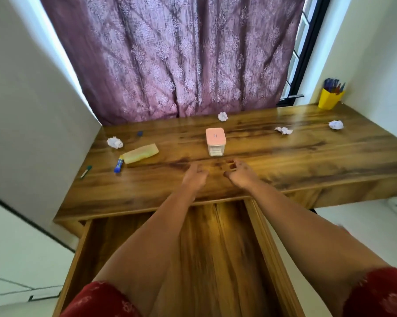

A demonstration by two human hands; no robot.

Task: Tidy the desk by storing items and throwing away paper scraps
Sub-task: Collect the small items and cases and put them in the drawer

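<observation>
1. Head view, grip: left hand (194, 178) and right hand (237, 173) both loosely curled, holding nothing, hovering at frame centre over the counter (284, 154).
2. Just beyond: pink-lidded box (216, 141); below, open drawer (216, 248).
3. Best cupped from both sides, kept upright.
4. Paper scraps (114, 142) left and upper right.

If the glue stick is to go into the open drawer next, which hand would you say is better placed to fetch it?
Probably the left hand. The glue stick lies on the desk to its left, with bare wood between. The right hand would have to cross over. Both hands are empty, and the drawer is open below.
</observation>
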